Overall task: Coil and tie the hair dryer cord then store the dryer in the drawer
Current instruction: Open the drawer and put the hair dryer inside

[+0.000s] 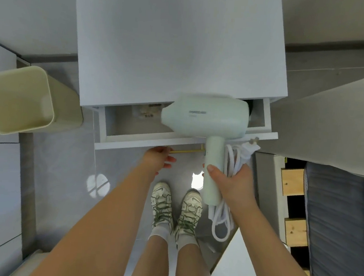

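Observation:
A pale green hair dryer point(207, 118) hangs over the right part of the open drawer point(134, 123) of a white cabinet point(176, 45). My right hand point(232, 182) grips the dryer's handle together with the coiled white cord point(224, 216); cord loops dangle below the hand and the plug point(249, 149) sticks up beside the handle. Whether the coil is tied cannot be seen. My left hand point(158, 159) holds the brass drawer handle point(186, 151) at its left end. Some small items lie at the back of the drawer.
A beige waste bin point(23, 102) stands on the floor left of the cabinet. A bed with a wooden slatted frame point(293, 183) and grey mattress lies at the right. My feet in white sneakers point(175, 205) stand on the grey tiled floor before the drawer.

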